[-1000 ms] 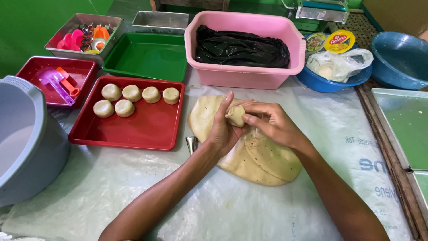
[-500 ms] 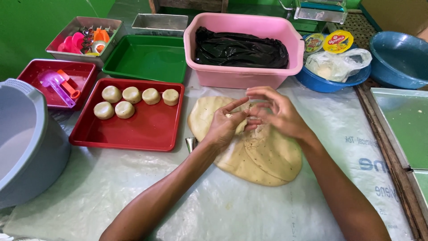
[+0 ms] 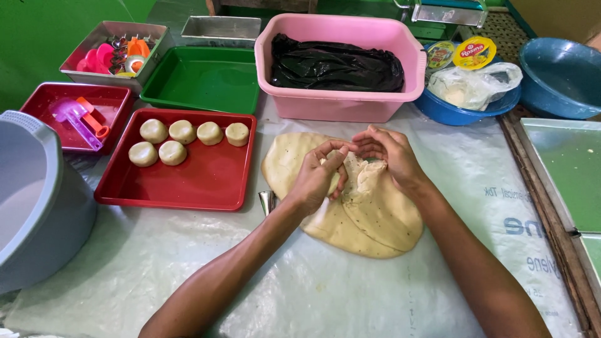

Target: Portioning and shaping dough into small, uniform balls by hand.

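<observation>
Both hands' fingers (image 3: 338,150) curled — pinching dough (image 3: 369,213).

Pale speckled dough slab (image 3: 369,219), flattened and uneven, lying on the plastic-covered tabletop (image 3: 313,294), upper edge pulled up, just beside a red tray (image 3: 188,181)

My table (image 3: 188,275) is covered with a pale plastic sheet (image 3: 476,188). Directly on it lie the flattened dough (image 3: 375,219) in front of me, a red tray (image 3: 188,181) to its left, a smaller red tray (image 3: 47,112), a green tray (image 3: 200,81), a pink tub (image 3: 338,103), a grey bucket (image 3: 37,206), and two blue bowls (image 3: 557,69).
</observation>
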